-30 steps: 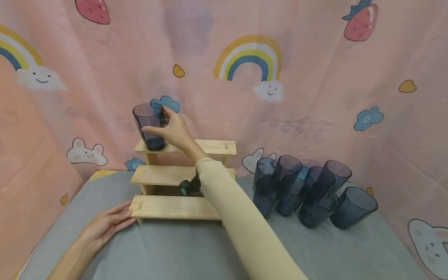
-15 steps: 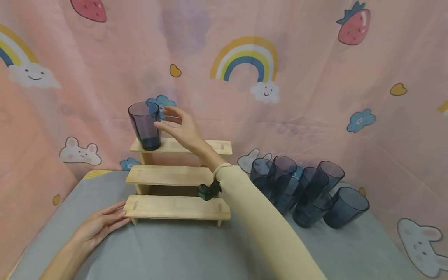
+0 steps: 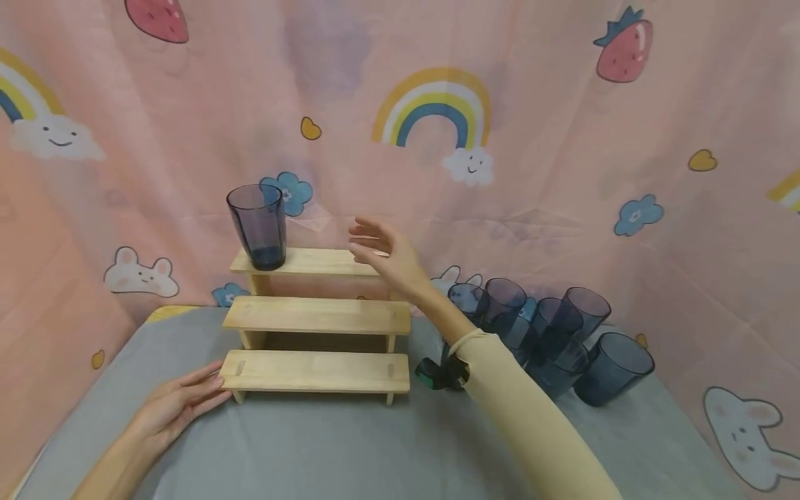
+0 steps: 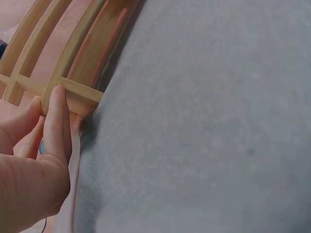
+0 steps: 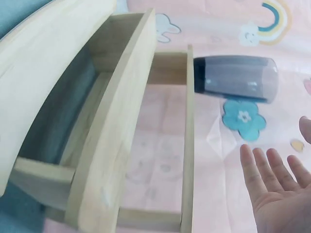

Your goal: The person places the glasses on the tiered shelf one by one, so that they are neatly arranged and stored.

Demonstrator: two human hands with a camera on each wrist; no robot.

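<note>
A three-tier wooden step shelf (image 3: 315, 316) stands on the grey cloth. At its left, my left hand (image 3: 171, 410) holds the end of the lowest step; in the left wrist view the thumb and forefinger of that hand (image 4: 39, 160) lie on either side of the board's end. One smoky blue-purple glass (image 3: 259, 229) stands upright at the left end of the top step. My right hand (image 3: 396, 260) is in the air before the top step's right end, fingers loosely spread and holding nothing. The right wrist view has its open palm (image 5: 279, 194) apart from the glass (image 5: 238, 77).
Several similar glasses (image 3: 615, 371) stand in a group on the right of the cloth-covered table (image 3: 300, 451), partly behind the right forearm. A pink printed curtain (image 3: 537, 139) hangs close behind the shelf.
My right hand has let go of the glass on the top step and moved right, away from it. The left hand stays at the lowest step's end.
</note>
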